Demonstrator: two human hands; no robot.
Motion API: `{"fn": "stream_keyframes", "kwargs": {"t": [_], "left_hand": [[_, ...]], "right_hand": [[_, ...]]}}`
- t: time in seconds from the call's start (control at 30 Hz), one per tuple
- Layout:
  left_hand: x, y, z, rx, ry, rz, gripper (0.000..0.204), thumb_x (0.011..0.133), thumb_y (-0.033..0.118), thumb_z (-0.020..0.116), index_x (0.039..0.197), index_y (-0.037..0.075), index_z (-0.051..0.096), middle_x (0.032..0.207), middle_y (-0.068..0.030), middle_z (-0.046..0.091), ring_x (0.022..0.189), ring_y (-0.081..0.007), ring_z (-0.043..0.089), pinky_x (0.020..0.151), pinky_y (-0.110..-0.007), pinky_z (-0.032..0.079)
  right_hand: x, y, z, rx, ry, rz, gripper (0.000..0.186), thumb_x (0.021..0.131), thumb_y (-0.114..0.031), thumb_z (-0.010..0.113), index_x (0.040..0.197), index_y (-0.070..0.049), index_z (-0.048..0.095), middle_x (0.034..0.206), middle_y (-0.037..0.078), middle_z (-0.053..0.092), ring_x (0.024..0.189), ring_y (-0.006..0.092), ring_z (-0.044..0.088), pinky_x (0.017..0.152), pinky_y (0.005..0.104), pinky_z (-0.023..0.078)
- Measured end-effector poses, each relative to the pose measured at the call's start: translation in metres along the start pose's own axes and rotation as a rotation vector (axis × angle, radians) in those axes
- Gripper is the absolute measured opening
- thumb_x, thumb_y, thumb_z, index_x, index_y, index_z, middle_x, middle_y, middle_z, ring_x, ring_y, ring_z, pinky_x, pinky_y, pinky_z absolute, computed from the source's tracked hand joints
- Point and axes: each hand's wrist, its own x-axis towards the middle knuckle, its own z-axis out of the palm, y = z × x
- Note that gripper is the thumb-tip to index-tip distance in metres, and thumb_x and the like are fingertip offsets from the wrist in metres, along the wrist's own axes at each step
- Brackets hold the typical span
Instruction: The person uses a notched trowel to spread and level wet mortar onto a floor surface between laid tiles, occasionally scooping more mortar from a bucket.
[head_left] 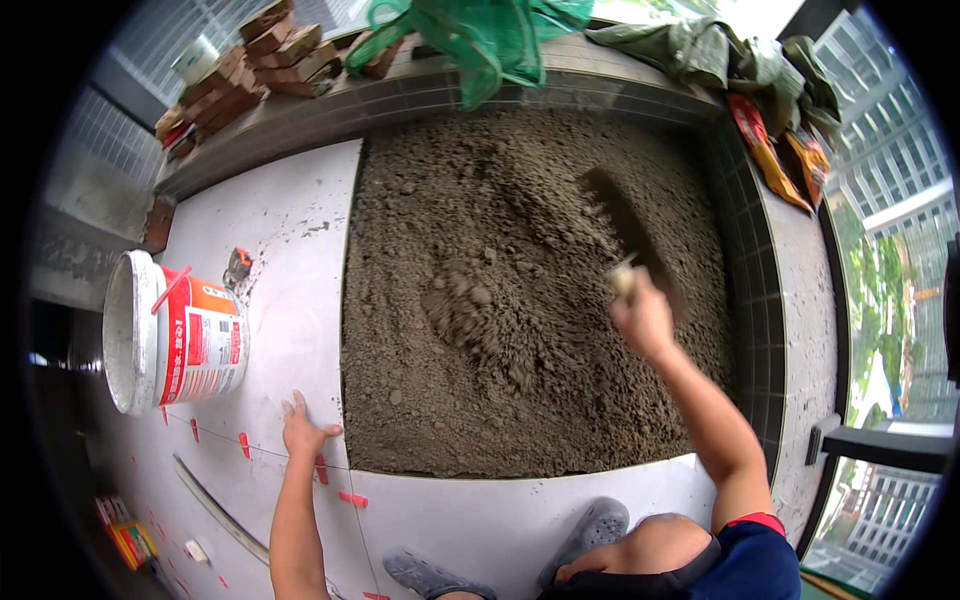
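Note:
My right hand (645, 318) is closed round the pale handle of a long, flat trowel (635, 225). Its dark blade lies on or just above the right side of a bed of crumbly grey-brown mortar (430, 360); motion smears it a little. Loose clumps look blurred in the middle of the bed. My left hand (303, 432) rests on the white floor tiles (295, 335), fingers spread, right by the mortar's left edge. It holds nothing.
A white-and-red bucket (200, 335) stands on the tiles at left, near red tile-levelling wedges (245, 445). Bricks (290, 55), green netting (480, 40) and orange bags (765, 150) lie on the surrounding ledge. My grey clogs (590, 535) are at the near edge.

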Motion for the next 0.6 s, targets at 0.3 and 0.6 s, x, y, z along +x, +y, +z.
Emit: {"fn": "stream_keyframes", "kwargs": {"t": [0.3,0.6], "left_hand": [[0.000,0.016,-0.002,0.012,-0.030,-0.040,0.129,0.048,0.038,0.091,0.152,0.014,0.019,0.152,-0.0281,0.021,0.134,-0.0388,0.038,0.106,-0.040,0.039],[0.002,0.028,-0.015,0.028,-0.069,-0.074,0.132,0.046,0.034,0.092,0.152,0.011,0.018,0.150,-0.0311,0.022,0.130,-0.0401,0.042,0.105,-0.038,0.041]], "right_hand": [[0.168,-0.013,0.037,-0.229,0.009,0.087,0.040,0.078,-0.023,0.068,0.114,-0.008,0.059,0.106,0.020,0.067,0.101,0.0350,0.064,0.088,0.0432,0.051],[0.110,-0.090,0.073,-0.203,-0.305,-0.146,0.032,0.078,-0.019,0.066,0.106,-0.006,0.057,0.094,0.020,0.068,0.090,0.0374,0.066,0.081,0.0449,0.054]]}}
